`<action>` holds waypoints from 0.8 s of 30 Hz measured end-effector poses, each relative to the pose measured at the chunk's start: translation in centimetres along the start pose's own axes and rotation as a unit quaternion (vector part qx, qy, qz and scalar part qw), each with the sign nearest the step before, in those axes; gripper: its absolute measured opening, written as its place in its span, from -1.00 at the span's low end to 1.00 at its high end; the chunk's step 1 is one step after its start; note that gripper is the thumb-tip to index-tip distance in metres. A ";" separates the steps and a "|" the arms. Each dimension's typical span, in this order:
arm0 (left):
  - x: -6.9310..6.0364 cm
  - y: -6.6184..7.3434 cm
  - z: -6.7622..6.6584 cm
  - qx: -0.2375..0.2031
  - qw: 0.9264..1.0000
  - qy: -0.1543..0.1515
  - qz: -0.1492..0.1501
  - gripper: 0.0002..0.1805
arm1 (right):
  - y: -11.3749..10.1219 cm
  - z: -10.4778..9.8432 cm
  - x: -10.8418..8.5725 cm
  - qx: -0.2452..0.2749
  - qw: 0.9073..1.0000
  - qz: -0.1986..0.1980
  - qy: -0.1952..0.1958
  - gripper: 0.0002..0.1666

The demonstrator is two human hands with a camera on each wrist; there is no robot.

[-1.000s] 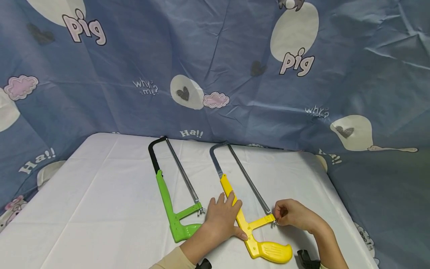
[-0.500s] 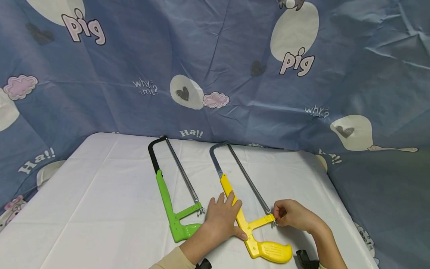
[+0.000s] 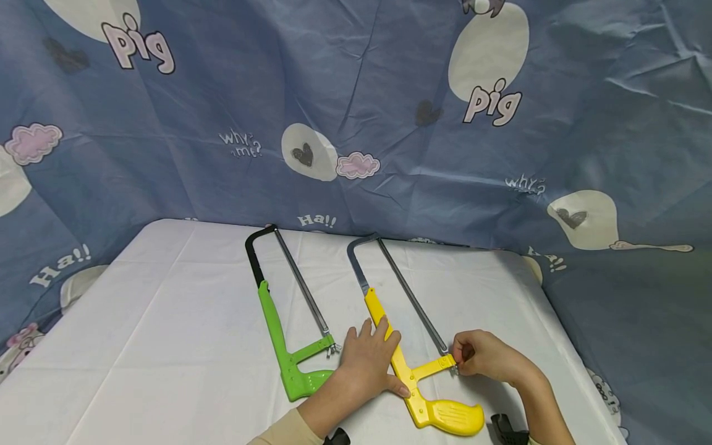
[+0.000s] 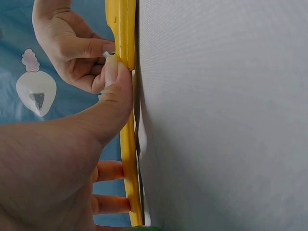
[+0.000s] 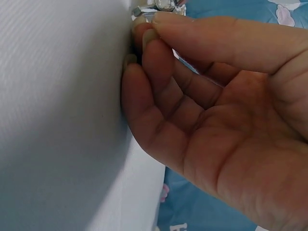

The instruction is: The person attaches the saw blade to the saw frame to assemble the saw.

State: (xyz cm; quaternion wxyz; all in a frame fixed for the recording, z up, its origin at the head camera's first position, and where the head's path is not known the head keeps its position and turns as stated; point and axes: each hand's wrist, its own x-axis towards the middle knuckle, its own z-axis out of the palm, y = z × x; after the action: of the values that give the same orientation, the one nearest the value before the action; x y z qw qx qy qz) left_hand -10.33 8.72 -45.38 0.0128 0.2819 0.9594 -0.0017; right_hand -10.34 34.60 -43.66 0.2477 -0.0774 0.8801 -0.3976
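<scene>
A yellow hacksaw (image 3: 453, 417) lies on the white-covered table, its metal frame end and blade pointing away from me. My left hand (image 3: 364, 364) rests on its yellow frame with fingers spread; in the left wrist view the thumb (image 4: 111, 72) presses the yellow edge. At the near end of the blade (image 3: 414, 300), my right hand (image 3: 492, 357) pinches a small silver wing nut (image 5: 144, 9) between thumb and fingertips. The fingers partly cover the nut. Left of the yellow saw lies a green hacksaw (image 3: 272, 321), its handle partly hidden behind my left forearm.
The white tablecloth (image 3: 167, 346) reaches back to a blue printed curtain (image 3: 222, 123) behind and beside the table. The green saw has its own wing nut (image 3: 334, 350) close to my left hand. Black wrist devices (image 3: 508, 429) show at the bottom edge.
The wing nut looks slightly turned at my right fingertips, which have shifted only a little. My left hand and both hacksaws stay in place.
</scene>
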 end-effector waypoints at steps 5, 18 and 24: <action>0.0 0.0 0.0 -0.004 1.000 0.001 -0.001 0.08 | 0.0 0.0 0.0 0.004 1.000 -0.001 -0.001 -0.81; -0.1 0.0 0.0 -0.009 1.000 0.002 0.000 0.09 | 0.3 -0.2 -0.1 0.041 0.999 -0.008 -0.023 -0.76; 0.0 0.0 0.1 -0.012 1.000 -0.001 -0.001 0.09 | 0.4 -0.3 -0.1 0.043 0.998 -0.023 -0.036 -0.75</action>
State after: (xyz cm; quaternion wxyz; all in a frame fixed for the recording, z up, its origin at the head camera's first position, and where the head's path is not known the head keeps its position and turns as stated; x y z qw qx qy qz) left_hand -10.32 8.67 -45.47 0.0170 0.2812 0.9595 0.0095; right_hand -10.35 35.08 -43.71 0.2729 -0.1009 0.8506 -0.4380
